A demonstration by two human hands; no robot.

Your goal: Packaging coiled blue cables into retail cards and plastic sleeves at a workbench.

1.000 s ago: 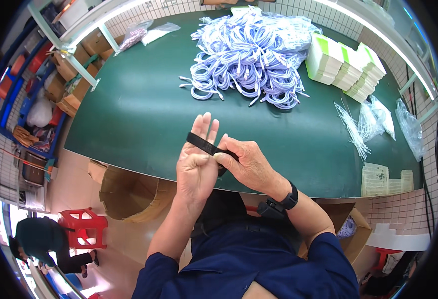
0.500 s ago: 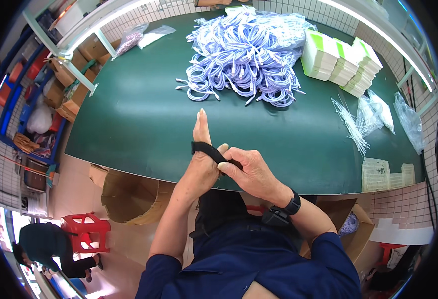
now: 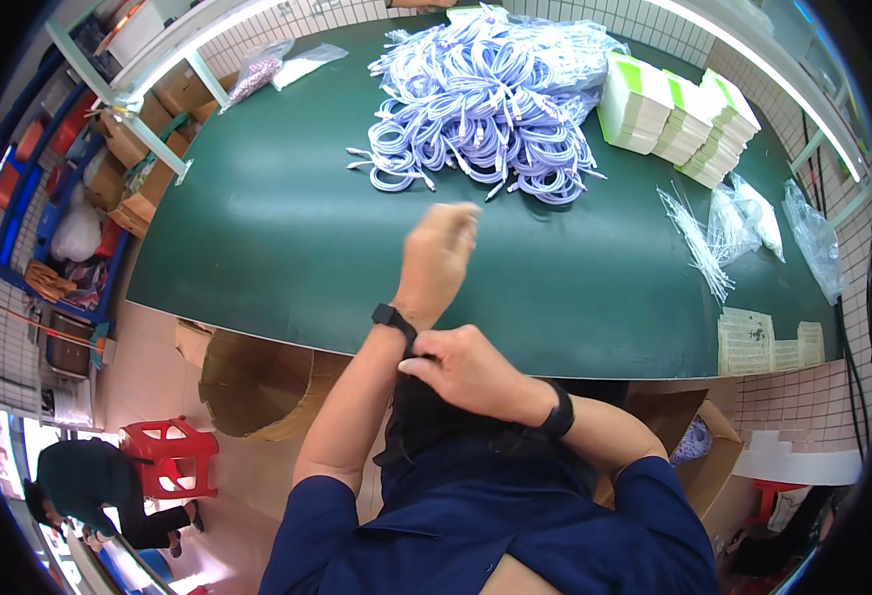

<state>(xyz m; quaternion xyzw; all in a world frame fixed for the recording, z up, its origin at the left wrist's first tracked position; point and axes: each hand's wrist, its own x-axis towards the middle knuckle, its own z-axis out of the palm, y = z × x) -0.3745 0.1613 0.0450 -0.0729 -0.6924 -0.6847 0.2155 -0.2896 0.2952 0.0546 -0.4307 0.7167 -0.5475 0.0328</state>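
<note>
A black wrist strap with a small dark box on it circles my left wrist. My right hand pinches the strap at the inner side of that wrist between thumb and fingers. Past the strap, my left hand is raised over the near part of the green table. Its fingers bend toward the right but are smeared by motion, so whether they are closed is unclear. Another black strap sits around my right wrist. Beyond my hands lies a large heap of coiled lilac cables with pale connectors.
Right of the cables stand stacks of white and green cards. White cable ties and clear bags lie nearby. Papers are fixed at the near right edge. A carton and red stool stand on the floor.
The black strap has moved from around my left hand down to its wrist. My left fingers went from stretched out to bent, and my right hand moved nearer my body with the strap.
</note>
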